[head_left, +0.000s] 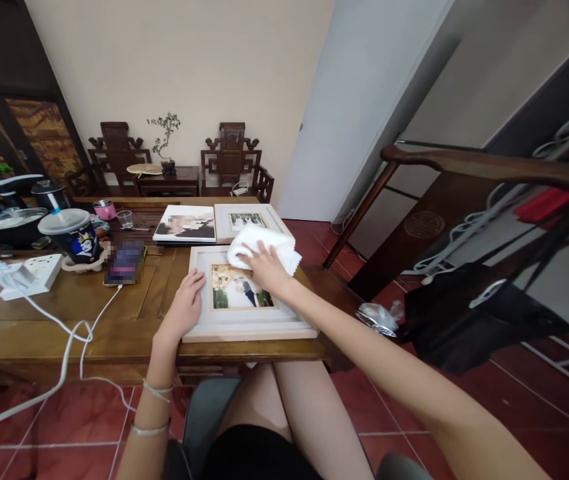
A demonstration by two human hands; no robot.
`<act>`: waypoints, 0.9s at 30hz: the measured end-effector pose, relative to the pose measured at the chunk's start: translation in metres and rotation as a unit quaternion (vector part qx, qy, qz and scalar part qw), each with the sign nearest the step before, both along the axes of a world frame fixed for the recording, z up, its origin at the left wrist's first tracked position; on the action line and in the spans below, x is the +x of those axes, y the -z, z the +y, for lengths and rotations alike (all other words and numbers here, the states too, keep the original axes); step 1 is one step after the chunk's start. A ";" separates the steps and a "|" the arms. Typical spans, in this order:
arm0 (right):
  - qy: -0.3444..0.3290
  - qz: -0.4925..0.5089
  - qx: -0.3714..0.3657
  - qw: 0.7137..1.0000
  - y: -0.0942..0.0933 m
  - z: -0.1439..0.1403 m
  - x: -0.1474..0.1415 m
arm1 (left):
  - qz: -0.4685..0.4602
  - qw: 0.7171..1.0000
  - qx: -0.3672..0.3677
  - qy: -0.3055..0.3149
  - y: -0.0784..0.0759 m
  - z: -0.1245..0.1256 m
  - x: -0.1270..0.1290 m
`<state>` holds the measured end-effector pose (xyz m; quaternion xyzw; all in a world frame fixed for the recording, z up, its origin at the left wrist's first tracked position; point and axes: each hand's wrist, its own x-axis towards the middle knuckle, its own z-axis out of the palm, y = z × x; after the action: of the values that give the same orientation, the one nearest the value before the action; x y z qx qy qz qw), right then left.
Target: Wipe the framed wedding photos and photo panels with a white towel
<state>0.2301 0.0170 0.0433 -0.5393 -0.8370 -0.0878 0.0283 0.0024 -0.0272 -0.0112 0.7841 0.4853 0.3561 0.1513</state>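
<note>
Partly under white cloth, frame's top edge.

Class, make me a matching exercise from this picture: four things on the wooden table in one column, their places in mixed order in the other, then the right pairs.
1 white cloth
2 near photo frame
3 power strip
4 lidded cup

A far left, with white cable
B under the right hand
C steadied by the left hand
D left of the phone

Pairs: 1-B, 2-C, 3-A, 4-D
</note>
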 end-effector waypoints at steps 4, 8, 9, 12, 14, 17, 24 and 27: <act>-0.025 -0.018 -0.014 0.999 -0.003 0.003 -0.006 | -0.002 1.000 -0.003 -0.002 -0.001 0.000 0.000; -0.110 -0.006 -0.094 0.989 -0.013 -0.043 0.000 | -0.007 1.000 -0.002 -0.002 0.001 0.000 0.001; -0.127 0.003 -0.122 0.984 -0.019 -0.059 0.003 | -0.007 1.000 0.000 -0.004 0.001 0.000 0.002; -0.162 0.027 -0.217 0.962 -0.044 -0.101 0.014 | -0.003 1.000 0.005 -0.010 0.001 -0.001 0.003; -0.186 0.039 -0.270 0.944 -0.060 -0.120 0.017 | 0.001 1.000 0.004 -0.014 0.000 -0.003 0.005; -0.215 0.065 -0.288 0.931 -0.062 -0.124 0.012 | 0.010 1.000 0.000 -0.018 -0.002 -0.004 0.005; -0.160 0.053 -0.094 0.981 -0.006 -0.037 -0.005 | 0.001 1.000 -0.003 0.003 -0.002 -0.002 0.002; -0.123 0.021 -0.022 0.992 -0.001 0.000 -0.011 | -0.002 1.000 -0.003 0.007 -0.002 -0.001 0.000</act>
<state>0.2193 0.0167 0.0441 -0.4343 -0.8981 -0.0536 0.0445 0.0024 -0.0284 -0.0090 0.7860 0.4808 0.3555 0.1569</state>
